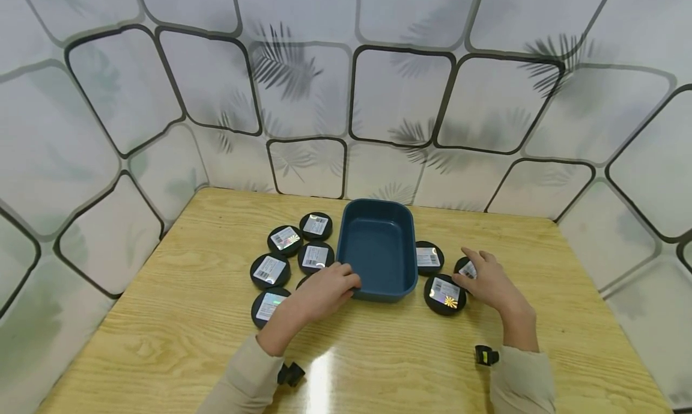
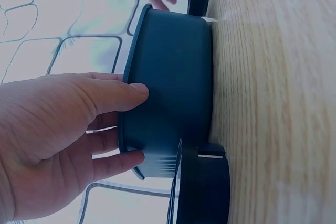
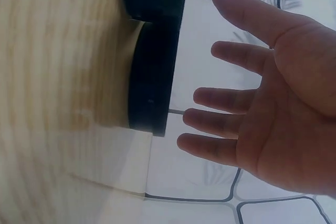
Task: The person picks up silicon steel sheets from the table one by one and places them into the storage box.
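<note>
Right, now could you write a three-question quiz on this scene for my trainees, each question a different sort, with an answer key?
1. Multiple choice: where does the left hand hold the blue bin?
A) At the far right corner
B) By the near left corner
C) At the middle of the far rim

2. True or false: the right hand is gripping the bin.

3. Fill in the blank: more of the black discs lie to the ____ of the bin than on its other side.

Key:
1. B
2. False; its fingers are outstretched, holding nothing.
3. left
</note>
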`<state>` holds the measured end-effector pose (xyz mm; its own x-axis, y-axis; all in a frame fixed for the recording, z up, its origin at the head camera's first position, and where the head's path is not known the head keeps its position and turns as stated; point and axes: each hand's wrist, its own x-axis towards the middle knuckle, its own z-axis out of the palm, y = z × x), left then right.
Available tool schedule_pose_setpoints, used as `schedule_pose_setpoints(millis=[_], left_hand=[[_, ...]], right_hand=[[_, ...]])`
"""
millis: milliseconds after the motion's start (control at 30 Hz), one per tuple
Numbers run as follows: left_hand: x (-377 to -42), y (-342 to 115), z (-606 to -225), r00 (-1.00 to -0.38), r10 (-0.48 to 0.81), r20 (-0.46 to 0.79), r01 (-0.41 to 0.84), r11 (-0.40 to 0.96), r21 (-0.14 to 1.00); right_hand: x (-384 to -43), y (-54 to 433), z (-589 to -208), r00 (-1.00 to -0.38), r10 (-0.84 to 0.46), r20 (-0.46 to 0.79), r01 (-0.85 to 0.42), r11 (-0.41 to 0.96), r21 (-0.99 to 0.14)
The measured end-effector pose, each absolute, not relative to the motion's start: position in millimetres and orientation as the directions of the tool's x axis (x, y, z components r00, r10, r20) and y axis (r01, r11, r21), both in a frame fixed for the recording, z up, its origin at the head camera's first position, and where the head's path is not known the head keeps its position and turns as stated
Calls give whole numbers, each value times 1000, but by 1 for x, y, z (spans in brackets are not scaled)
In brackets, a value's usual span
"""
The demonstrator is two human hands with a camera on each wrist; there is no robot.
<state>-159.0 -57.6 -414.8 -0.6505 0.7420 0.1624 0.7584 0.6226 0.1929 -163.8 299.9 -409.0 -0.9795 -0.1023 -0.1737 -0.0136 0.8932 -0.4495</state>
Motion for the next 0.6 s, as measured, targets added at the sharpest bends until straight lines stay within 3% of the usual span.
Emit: schedule_pose_setpoints(millis=[600], left_hand=[[-158, -58, -414, -648, 744, 165, 760, 618, 200]], right_hand=[[-166, 302, -416, -972, -84, -222, 26, 893, -449]])
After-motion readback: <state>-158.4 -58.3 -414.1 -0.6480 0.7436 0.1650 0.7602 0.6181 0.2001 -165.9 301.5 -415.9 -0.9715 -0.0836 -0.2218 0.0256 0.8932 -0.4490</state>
